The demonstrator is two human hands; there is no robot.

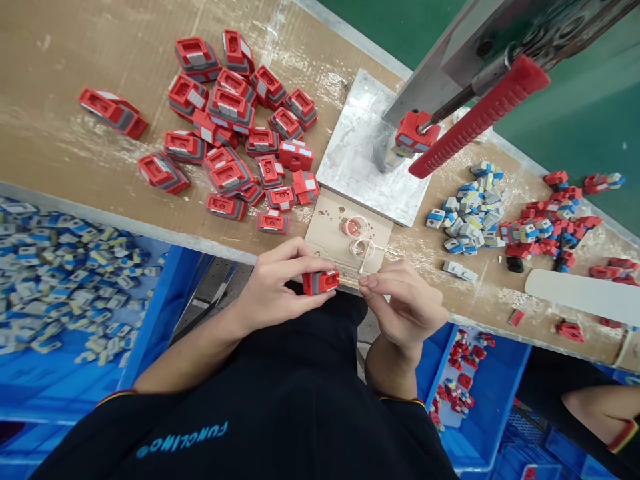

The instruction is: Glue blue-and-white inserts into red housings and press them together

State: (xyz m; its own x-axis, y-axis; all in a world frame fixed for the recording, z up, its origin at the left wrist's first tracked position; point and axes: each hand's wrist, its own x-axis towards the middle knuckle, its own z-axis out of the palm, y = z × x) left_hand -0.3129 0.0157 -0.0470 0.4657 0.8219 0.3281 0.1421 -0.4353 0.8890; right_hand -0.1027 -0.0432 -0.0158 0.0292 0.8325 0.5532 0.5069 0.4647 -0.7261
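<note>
Just beyond the table's front edge, my left hand (283, 283) grips a red and grey plastic part (320, 282) between thumb and fingers. To its right my right hand (403, 300) is pinched closed near a cotton swab (363, 259); whatever lies between its fingertips is too small to name. A small clear cup with red contents (355, 227) and a clear ring-shaped lid (362, 248) rest on a stained cardboard piece (325, 230) in front of my hands. Many red and grey parts (230, 107) lie on the table (125, 40) at the left.
A press with a red handle (480, 117) rises from a metal plate (350, 147), a red part (415, 133) beneath its rod. White-blue pieces (470, 207) and red assemblies (550, 223) lie right. Blue bins (155, 313) stand below the table. Another person's arm (600, 407) shows lower right.
</note>
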